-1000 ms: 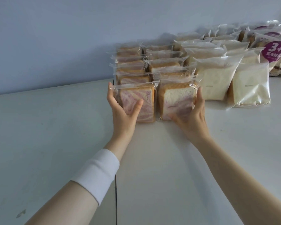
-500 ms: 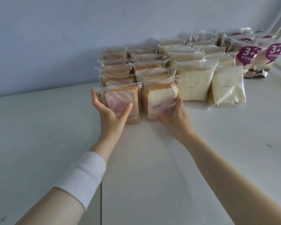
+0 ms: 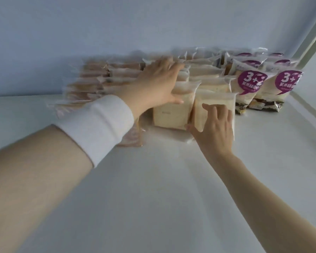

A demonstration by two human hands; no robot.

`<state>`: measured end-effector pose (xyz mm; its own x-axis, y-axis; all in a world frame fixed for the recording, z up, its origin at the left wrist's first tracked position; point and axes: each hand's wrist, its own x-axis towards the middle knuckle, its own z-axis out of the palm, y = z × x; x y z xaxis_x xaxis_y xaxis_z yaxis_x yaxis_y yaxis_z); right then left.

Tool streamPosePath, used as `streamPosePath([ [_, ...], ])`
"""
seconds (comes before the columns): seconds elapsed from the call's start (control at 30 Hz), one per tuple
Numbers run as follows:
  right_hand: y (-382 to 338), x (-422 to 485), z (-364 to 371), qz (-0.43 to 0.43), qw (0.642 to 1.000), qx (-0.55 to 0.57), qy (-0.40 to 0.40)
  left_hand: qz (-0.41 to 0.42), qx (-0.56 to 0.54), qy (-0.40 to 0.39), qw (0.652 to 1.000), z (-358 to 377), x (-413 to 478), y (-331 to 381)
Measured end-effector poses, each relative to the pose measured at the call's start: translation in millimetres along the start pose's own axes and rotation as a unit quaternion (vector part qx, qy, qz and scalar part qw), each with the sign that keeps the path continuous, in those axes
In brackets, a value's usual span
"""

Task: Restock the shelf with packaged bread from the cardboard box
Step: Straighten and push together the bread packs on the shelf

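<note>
Moved: both grips have left the pink-swirl packs (image 3: 91, 83) and crossed to the white bread packs (image 3: 170, 114) that stand nearer the purple-label packs (image 3: 252, 83); the view has swung the same way and is blurred.
Left grip (image 3: 157, 84): wide, fingers straight and spread over the tops of the white row that is one row away from the purple-label packs, thumb against its front pack; it holds nothing.
Right grip (image 3: 216, 125): wide, flat on the face of the front white pack just beside the purple-label packs; it holds nothing.
Bread: all of it stands on the shelf (image 3: 171, 189) in rows, the pink-swirl rows farthest from the purple-label packs.
Box: not in view.
Meaning: likely straightening and pushing rows back, so the pink-swirl batch looks placed and the white rows are being tidied before more stock is fetched.
</note>
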<state>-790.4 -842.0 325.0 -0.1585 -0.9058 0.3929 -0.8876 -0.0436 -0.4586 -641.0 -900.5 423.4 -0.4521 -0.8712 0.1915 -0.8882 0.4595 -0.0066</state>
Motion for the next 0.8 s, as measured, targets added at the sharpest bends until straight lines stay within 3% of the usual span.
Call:
streamPosePath([
  [0.17,-9,15,23,-0.044,0.996,-0.068,0.025,-0.034,0.010,-0.095,0.995,16,30,-12],
  [0.37,-21,31,35,-0.046,0.994,-0.089,0.045,-0.008,0.017,-0.071,0.997,25,33,-20],
  [0.6,-14,24,30,-0.089,0.991,-0.080,0.055,0.003,0.000,-0.140,0.990,25,28,-27],
  [0.8,-16,31,24,-0.097,0.992,-0.083,-0.011,0.008,0.055,-0.136,0.989,29,30,-21],
])
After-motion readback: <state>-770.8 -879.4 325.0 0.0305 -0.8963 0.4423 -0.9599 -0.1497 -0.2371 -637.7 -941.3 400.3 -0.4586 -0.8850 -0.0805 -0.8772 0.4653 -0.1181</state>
